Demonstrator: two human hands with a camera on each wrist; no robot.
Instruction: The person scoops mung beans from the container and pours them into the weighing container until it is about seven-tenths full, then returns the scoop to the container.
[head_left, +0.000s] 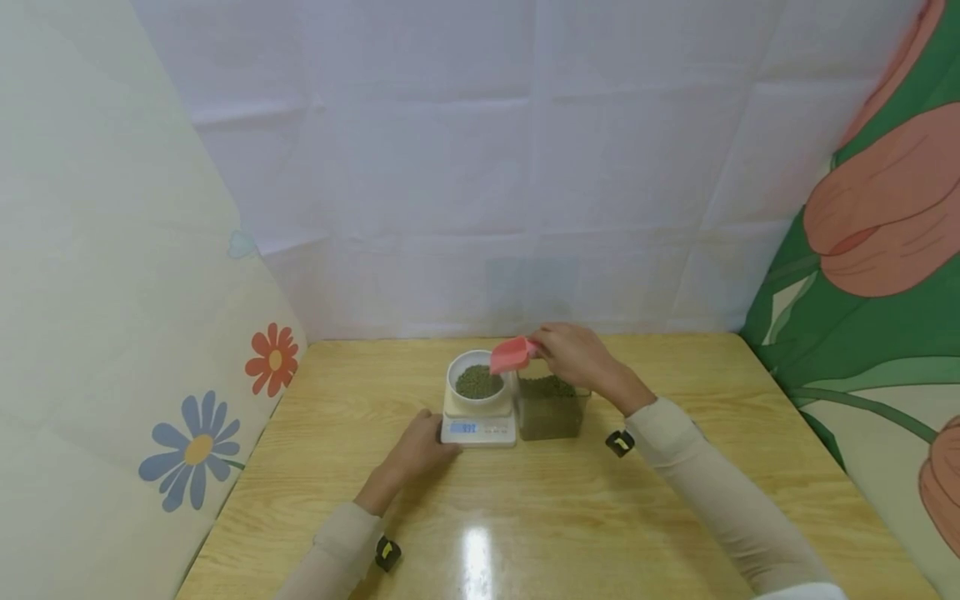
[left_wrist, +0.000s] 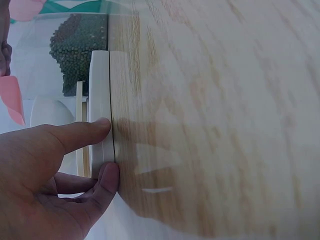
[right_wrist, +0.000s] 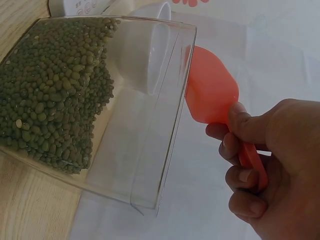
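Observation:
My right hand (head_left: 576, 354) grips the handle of a red-pink scoop (head_left: 512, 356), its fingers curled round it in the right wrist view. The scoop is over the right rim of a white bowl (head_left: 453, 385) with green mung beans (head_left: 478, 383) inside. The bowl stands on a white kitchen scale (head_left: 491, 432) with a lit display. At the scale's front left corner, my left hand (head_left: 417, 447) holds the edge, thumb on the front face and fingers bent at the side. Right beside the scale stands a clear plastic box (right_wrist: 150, 130), partly filled with mung beans (right_wrist: 55, 95).
A wood-grain table (head_left: 375, 375) carries everything. A white cloth backdrop (head_left: 420, 208) hangs along its back edge. Flower-printed sheets (head_left: 198, 450) border the left side, with a tulip-printed sheet (head_left: 885, 217) on the right.

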